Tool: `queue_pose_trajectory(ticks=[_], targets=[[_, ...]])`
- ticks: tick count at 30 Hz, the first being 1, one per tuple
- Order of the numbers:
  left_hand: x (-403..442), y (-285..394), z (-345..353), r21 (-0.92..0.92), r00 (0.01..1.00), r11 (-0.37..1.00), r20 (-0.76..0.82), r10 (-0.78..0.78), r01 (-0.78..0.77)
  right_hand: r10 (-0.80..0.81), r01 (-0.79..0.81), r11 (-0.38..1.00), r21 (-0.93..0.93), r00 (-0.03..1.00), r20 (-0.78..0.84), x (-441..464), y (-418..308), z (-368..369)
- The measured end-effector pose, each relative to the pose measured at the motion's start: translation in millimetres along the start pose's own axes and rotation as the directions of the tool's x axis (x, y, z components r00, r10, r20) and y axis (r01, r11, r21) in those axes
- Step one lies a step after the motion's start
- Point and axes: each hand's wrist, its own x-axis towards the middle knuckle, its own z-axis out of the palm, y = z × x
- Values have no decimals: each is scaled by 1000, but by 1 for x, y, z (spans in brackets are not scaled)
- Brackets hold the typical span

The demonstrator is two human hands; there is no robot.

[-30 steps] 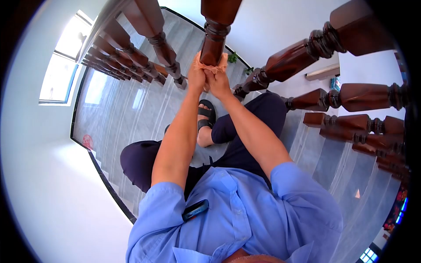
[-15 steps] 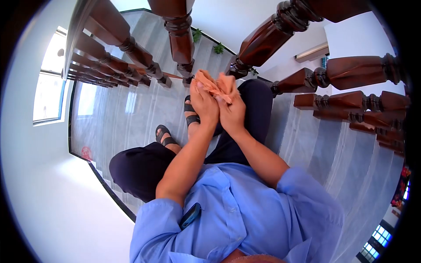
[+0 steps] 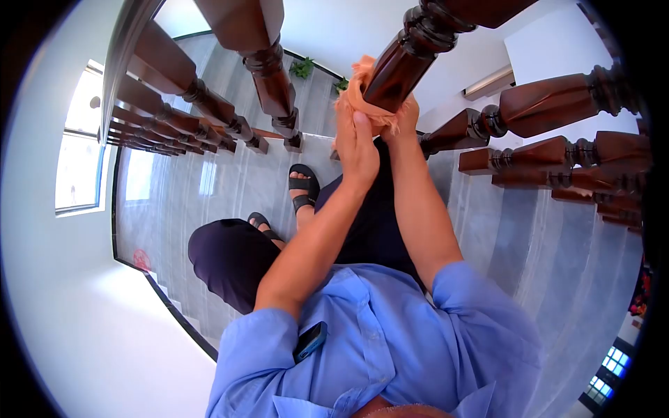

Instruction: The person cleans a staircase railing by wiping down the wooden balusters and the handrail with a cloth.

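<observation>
An orange cloth (image 3: 357, 94) is wrapped round the lower part of a dark red wooden baluster (image 3: 398, 73). My left hand (image 3: 357, 143) presses the cloth against the baluster's left side, its fingers partly hidden by the cloth. On the right side, my right hand (image 3: 404, 124) reaches round behind the same baluster and holds the other end of the cloth. Most of the right fingers are hidden behind the wood.
More balusters stand to the left (image 3: 268, 76) and to the right (image 3: 550, 104). Grey marble steps (image 3: 502, 237) lie on the right. Green plants (image 3: 302, 67) are beyond the railing. A phone (image 3: 311, 341) sits in the shirt pocket.
The cloth was on one baluster, then bunched between both hands away from the wood. Now both hands have moved up and right, with the cloth round the baluster further right.
</observation>
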Motion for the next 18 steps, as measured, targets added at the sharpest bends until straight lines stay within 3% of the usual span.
queue_pose_trajectory(ticks=[1, 3, 4, 5, 6, 7, 8, 9, 10, 11, 12, 13, 14, 15, 17, 18], targets=[[-6, 1, 1, 30, 995, 995, 7, 96, -96, 61, -104, 984, 147, 960, 272, 14, -1, -8], [-13, 0, 6, 77, 959, 956, 27, 281, -282, 92, -149, 976, 156, 942, 324, 29, 9, -27], [-12, -13, 6, 6, 989, 989, 27, 146, -147, 133, -205, 966, 155, 915, 382, 31, 11, -32], [-13, -25, 9, 2, 989, 989, 26, 146, -147, 134, -205, 967, 151, 914, 383, 28, 14, -36], [-11, -25, 12, -42, 989, 988, -2, 149, -149, 82, -41, 982, -185, 971, 223, 18, 14, -33], [-6, -24, 15, -85, 988, 984, -29, 154, -156, -34, 77, 853, -516, 995, 92, 6, 14, -27], [3, -23, 11, -86, 986, 982, -32, 163, -166, -314, 314, 459, -831, 933, 179, -11, 3, -6], [13, -21, 0, 0, 979, 981, 59, 193, -193, -316, 321, 460, -828, 930, 185, -25, 9, -3], [21, -19, -7, 86, 966, 970, 152, 211, -225, -257, 209, 866, -454, 965, -45, -39, 21, -6], [27, -17, -8, 88, 965, 969, 148, 217, -232, -74, 93, 992, 85, 976, -204, -49, 27, -5], [31, -16, -9, -7, 981, 993, 154, 117, -117, -73, 92, 992, 89, 977, -198, -58, 23, 5], [34, -10, -8, -100, 985, 995, 171, 15, 3, -179, 155, 975, -159, 973, -148, -65, 14, 18], [31, -3, -4, 93, 986, 989, 130, 106, -118, -273, 223, 892, -392, 959, -76, -70, 7, 26], [25, 2, -1, 96, 984, 987, 140, 112, -126, -283, 232, 893, -387, 956, -80, -73, 4, 24], [13, 12, 6, 7, 992, 1000, -127, 0, 1, -294, 74, 711, -699, 935, -200, -76, -4, 20], [8, 22, 10, -111, 983, 992, -168, -72, 53, -290, 45, 742, -668, 921, -261, -78, -14, 33]])
